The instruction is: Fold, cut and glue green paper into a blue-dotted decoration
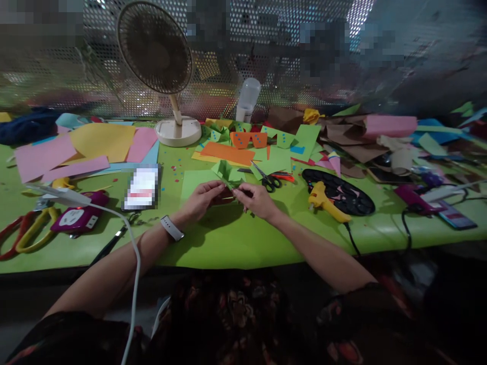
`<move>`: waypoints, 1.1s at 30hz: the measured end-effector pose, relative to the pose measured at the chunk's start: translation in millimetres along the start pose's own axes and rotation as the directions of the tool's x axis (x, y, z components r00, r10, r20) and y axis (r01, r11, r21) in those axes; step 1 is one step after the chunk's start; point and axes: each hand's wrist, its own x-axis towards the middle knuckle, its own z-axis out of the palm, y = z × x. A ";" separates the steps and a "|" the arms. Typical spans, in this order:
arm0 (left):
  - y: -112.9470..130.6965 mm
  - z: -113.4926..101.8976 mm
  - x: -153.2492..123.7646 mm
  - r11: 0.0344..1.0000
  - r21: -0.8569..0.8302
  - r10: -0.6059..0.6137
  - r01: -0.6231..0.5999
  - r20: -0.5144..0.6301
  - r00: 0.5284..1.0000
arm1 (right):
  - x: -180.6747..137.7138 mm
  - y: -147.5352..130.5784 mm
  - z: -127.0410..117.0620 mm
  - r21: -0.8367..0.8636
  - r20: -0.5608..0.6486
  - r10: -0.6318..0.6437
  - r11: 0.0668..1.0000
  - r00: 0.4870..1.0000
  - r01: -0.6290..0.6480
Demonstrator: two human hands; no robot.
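My left hand (205,198) and my right hand (255,199) are close together over the middle of the green-covered table (228,253). Between them they pinch a folded piece of green paper (225,172), its creased flaps standing up above the fingers. The fingers of both hands are closed on its lower edge, and that edge is partly hidden. A pale green sheet (194,182) lies flat beside and under my left hand. Just past my right hand are black-handled scissors (271,183), lying on the table. Orange cut paper with blue dots (249,140) stands farther back.
A fan (178,131) and a clear bottle (249,96) stand at the back. A yellow glue gun (325,203) rests on a black palette (353,195) at right. On the left are a phone (141,187), a purple power strip (79,215), large scissors (38,230) and a white cable (136,274).
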 end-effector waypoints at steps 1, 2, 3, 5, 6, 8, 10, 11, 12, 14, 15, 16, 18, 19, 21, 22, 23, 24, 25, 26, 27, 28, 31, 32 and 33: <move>-0.2 0.0 -0.3 1.000 0.006 0.005 -0.005 0.000 1.000 | -0.2 -0.1 0.1 0.010 0.002 0.004 1.000 1.000 -0.004; -0.4 -0.1 -0.5 1.000 0.015 0.011 -0.011 0.004 1.000 | -0.3 -0.2 0.3 0.021 0.004 0.009 1.000 1.000 -0.009; -0.7 -0.2 -0.7 1.000 0.025 0.016 -0.016 0.012 1.000 | -0.4 -0.2 0.4 0.030 0.007 0.015 0.999 1.000 -0.016; -1.5 -0.7 -0.8 0.999 0.040 0.025 -0.026 0.022 0.999 | -0.5 0.1 0.7 0.037 0.010 0.024 0.999 1.000 -0.024; -2.0 -1.1 -0.7 0.999 0.046 0.028 -0.029 0.023 0.999 | -0.4 0.2 0.7 0.034 0.010 0.025 0.999 1.000 -0.025; -3.1 -2.1 -0.3 0.997 0.066 0.032 -0.034 0.021 0.999 | -0.2 0.5 0.9 0.020 0.009 0.025 0.999 1.000 -0.025; -4.6 -3.1 0.4 0.994 0.101 0.042 -0.044 0.015 0.999 | -0.1 0.2 1.0 0.007 0.014 0.025 1.000 1.000 -0.025; -5.4 -3.6 0.8 0.992 0.118 0.046 -0.047 0.015 0.999 | -0.1 -0.1 1.1 0.000 0.013 0.023 1.000 1.000 -0.023; -6.1 -4.0 1.2 0.991 0.128 0.046 -0.048 0.015 0.999 | -0.1 -0.4 1.3 -0.005 0.011 0.018 1.000 1.000 -0.018; -7.0 -4.2 1.6 0.991 0.124 0.042 -0.043 0.015 0.999 | 0.0 -0.9 1.5 -0.016 0.002 0.003 1.000 1.000 -0.003; -7.1 -4.1 1.7 0.993 0.115 0.037 -0.039 0.015 0.999 | 0.1 -0.9 1.7 -0.023 -0.003 -0.003 1.000 1.000 0.003; -7.0 -3.8 1.7 0.994 0.106 0.032 -0.034 0.015 0.999 | 0.2 -0.6 1.8 -0.027 -0.007 -0.008 1.000 1.000 0.008; -6.6 -3.3 1.7 0.995 0.097 0.028 -0.029 0.014 1.000 | 0.5 0.4 1.9 -0.030 -0.013 -0.015 0.999 1.000 0.014; -6.4 -3.0 1.7 0.995 0.097 0.025 -0.026 0.015 1.000 | 0.6 1.1 1.9 -0.029 -0.013 -0.016 0.999 1.000 0.015; -6.0 -3.0 1.7 0.995 0.097 0.024 -0.025 0.013 1.000 | 0.7 2.5 1.8 -0.023 -0.006 -0.011 1.000 1.000 0.011; -6.0 -3.1 1.6 0.995 0.098 0.025 -0.026 0.010 1.000 | 0.7 3.0 1.7 -0.018 -0.001 -0.007 1.000 1.000 0.007; -6.0 -3.2 1.6 0.995 0.099 0.025 -0.025 0.007 1.000 | 0.8 3.4 1.6 -0.013 0.005 -0.001 1.000 1.000 0.001; -6.0 -3.4 1.6 0.995 0.101 0.023 -0.024 0.007 1.000 | 0.9 3.5 1.5 -0.006 0.010 0.003 1.000 1.000 -0.003; -6.1 -3.6 1.6 0.995 0.102 0.022 -0.023 0.009 1.000 | 1.0 3.6 1.4 0.001 0.015 0.007 1.000 1.000 -0.007; -6.3 -3.8 1.6 0.995 0.099 0.021 -0.022 0.012 1.000 | 1.1 3.5 1.4 0.006 0.018 0.008 1.000 1.000 -0.009; -6.5 -3.8 1.7 0.995 0.095 0.019 -0.021 0.017 1.000 | 1.3 3.3 1.4 0.009 0.020 0.008 1.000 1.000 -0.008; -6.6 -3.9 1.7 0.996 0.087 0.020 -0.022 0.021 1.000 | 1.4 3.0 1.4 0.009 0.020 0.005 1.000 1.000 -0.005; -6.6 -3.4 1.4 0.997 0.071 0.022 -0.024 0.020 1.000 | 1.8 2.0 1.4 -0.004 0.013 -0.003 1.000 1.000 0.003; -6.3 -3.1 1.3 0.997 0.072 0.021 -0.022 0.015 1.000 | 1.8 1.7 1.3 -0.008 0.013 -0.001 1.000 1.000 0.001; -6.0 -2.7 1.1 0.997 0.075 0.020 -0.020 0.010 1.000 | 1.8 1.4 1.2 -0.011 0.016 0.003 1.000 1.000 -0.003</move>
